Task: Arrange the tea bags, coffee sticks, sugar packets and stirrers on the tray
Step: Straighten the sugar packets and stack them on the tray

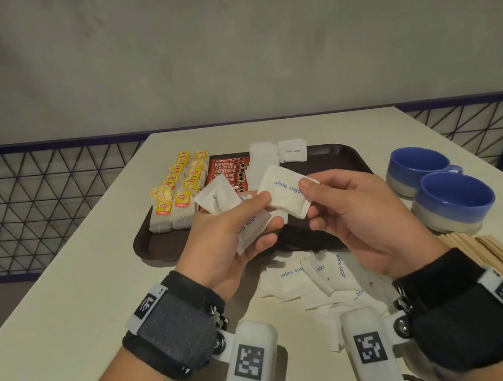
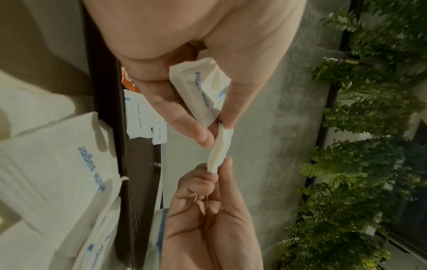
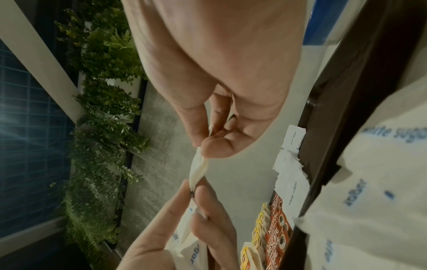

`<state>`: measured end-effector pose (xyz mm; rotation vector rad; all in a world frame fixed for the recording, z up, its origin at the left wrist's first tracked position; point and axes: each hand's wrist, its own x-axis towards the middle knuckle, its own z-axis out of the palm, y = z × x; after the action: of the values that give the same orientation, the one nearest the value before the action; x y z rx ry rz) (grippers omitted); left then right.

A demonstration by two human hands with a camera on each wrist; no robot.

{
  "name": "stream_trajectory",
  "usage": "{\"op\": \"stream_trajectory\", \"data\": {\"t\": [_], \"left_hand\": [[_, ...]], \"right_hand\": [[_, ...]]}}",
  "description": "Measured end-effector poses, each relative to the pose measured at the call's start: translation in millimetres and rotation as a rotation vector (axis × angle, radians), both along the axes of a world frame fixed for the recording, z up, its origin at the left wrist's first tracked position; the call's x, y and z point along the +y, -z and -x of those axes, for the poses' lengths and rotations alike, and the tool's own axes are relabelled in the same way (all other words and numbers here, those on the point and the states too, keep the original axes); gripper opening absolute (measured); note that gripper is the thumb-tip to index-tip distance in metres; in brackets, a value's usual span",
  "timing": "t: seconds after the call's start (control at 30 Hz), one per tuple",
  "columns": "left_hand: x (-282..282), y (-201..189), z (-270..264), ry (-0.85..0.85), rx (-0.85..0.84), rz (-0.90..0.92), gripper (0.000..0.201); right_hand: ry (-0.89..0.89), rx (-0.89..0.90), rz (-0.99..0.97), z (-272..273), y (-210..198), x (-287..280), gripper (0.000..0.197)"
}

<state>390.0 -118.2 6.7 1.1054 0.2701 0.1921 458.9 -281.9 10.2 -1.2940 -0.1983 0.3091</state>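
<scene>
Above the tray (image 1: 149, 239), your left hand (image 1: 221, 238) gripped several sugar packets (image 1: 250, 223) while your right hand (image 1: 355, 207) pinched one packet (image 1: 283, 193).

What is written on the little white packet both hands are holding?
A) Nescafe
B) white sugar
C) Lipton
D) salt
B: the sugar packet pinched between the left hand and the right hand has "white sugar" printed on it in blue.
</scene>
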Motion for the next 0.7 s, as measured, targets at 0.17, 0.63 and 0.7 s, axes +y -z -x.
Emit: {"op": "stream_trajectory", "data": {"t": [0.17, 0.63, 0.7], "left_hand": [[1, -1, 1, -0.003, 0.025, 0.044, 0.020], [18, 2, -10, -0.043, 0.024, 0.171, 0.021], [20, 3, -12, -0.047, 0.020, 0.178, 0.020]], "right_hand": [[0.006, -0.002, 0.027, 3, -10, -7, 0.016], [-0.082, -0.194, 1.012, -188, -66, 32, 0.010], [-0.090, -0.165, 1.104, -208, -48, 36, 0.005]]}}
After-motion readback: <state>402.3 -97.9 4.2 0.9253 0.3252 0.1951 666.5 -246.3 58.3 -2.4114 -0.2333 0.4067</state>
